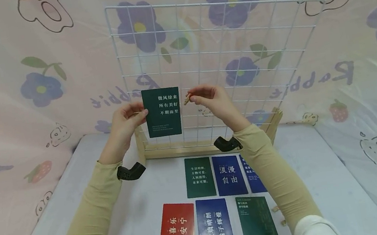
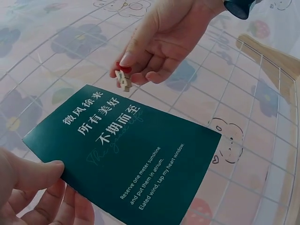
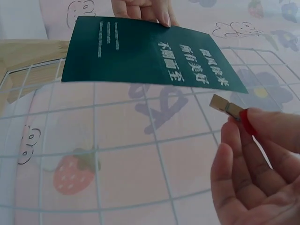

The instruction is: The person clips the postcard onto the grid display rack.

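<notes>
My left hand point(image 1: 126, 122) pinches a dark green card point(image 1: 163, 117) by its left edge, thumb on the printed front. The card, with white writing, stands upright before the white wire grid point(image 1: 222, 47). To its right, my right hand point(image 1: 213, 101) pinches a small wooden clothespin point(image 3: 227, 107) between thumb and finger. A red bit point(image 2: 124, 68) shows at the clothespin's end, by the thumb. The clothespin's tip points toward the card, close to its upper right edge and apart from it in the right wrist view.
The grid stands in a wooden base point(image 1: 179, 151) on the white table point(image 1: 131, 223). Below lie a red card point(image 1: 176, 233), blue cards point(image 1: 230, 175) and green cards point(image 1: 199, 177) in two rows. Small clothespins point(image 1: 276, 208) lie beside my right forearm. A patterned cloth hangs behind.
</notes>
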A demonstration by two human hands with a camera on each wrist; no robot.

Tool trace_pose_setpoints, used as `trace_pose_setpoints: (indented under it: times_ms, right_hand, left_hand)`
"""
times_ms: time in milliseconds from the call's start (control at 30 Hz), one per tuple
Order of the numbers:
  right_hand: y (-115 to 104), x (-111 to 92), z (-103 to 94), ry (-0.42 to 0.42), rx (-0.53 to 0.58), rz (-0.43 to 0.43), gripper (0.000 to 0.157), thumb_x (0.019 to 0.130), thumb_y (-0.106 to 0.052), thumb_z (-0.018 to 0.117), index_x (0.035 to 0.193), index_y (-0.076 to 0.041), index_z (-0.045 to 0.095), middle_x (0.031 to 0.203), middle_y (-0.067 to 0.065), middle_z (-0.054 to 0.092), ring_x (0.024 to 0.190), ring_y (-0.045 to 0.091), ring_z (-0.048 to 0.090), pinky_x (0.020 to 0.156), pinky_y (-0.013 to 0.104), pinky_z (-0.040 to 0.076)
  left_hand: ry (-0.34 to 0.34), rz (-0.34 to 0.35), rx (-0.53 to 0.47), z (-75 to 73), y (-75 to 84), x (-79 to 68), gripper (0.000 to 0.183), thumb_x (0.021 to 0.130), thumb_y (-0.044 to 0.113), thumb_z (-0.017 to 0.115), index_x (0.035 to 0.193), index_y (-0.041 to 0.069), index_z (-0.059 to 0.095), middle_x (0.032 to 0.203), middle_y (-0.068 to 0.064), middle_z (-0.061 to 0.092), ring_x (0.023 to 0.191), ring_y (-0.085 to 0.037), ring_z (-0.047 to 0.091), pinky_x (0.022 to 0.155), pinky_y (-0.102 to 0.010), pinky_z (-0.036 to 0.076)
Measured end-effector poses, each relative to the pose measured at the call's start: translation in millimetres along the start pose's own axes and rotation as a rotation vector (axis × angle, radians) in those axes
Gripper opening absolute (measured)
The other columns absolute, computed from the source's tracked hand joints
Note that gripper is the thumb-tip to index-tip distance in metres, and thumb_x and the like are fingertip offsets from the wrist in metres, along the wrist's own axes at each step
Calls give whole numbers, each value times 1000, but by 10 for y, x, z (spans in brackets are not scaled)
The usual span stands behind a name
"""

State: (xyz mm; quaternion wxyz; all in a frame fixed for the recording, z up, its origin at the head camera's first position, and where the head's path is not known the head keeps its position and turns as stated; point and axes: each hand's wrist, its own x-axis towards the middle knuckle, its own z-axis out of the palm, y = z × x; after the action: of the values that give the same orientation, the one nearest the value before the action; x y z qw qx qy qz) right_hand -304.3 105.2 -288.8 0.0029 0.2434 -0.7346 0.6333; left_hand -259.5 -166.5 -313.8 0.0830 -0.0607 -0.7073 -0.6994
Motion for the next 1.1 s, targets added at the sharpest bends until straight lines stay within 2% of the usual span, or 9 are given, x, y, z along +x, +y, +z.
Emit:
trace_pose_setpoints:
  times_ms: [367,633,900,1100]
  right_hand:
    - [-138,54,85,22,14,-30,27,90,-10,68,114,1,65,106,9,67,101,22,62,94,32,48]
    - [-216,103,77,78,26,-95,25,89,-11,68,111,1,67,101,7,69,94,20,63,85,30,50]
    - [-367,151,2,107,38,-147,22,90,-11,68,109,0,67,101,9,68,96,28,61,86,31,50]
    - [-522,268,3,111,15,-169,21,90,-12,68,108,-2,68,101,8,68,93,23,61,85,31,49]
  left_hand:
    - [32,24,-11,-11,123,54,17,91,7,65,108,3,61,101,-6,59,92,-18,56,83,-26,51]
    - [73,34,-32,-12,231,103,18,91,8,66,108,6,61,102,-5,58,93,-18,56,86,-29,50]
    - [103,95,-55,10,346,182,16,91,6,66,106,6,62,102,-5,58,92,-18,57,86,-29,49]
    - [132,138,-97,7,461,254,13,90,4,66,102,8,64,98,-5,58,88,-18,57,83,-29,49]
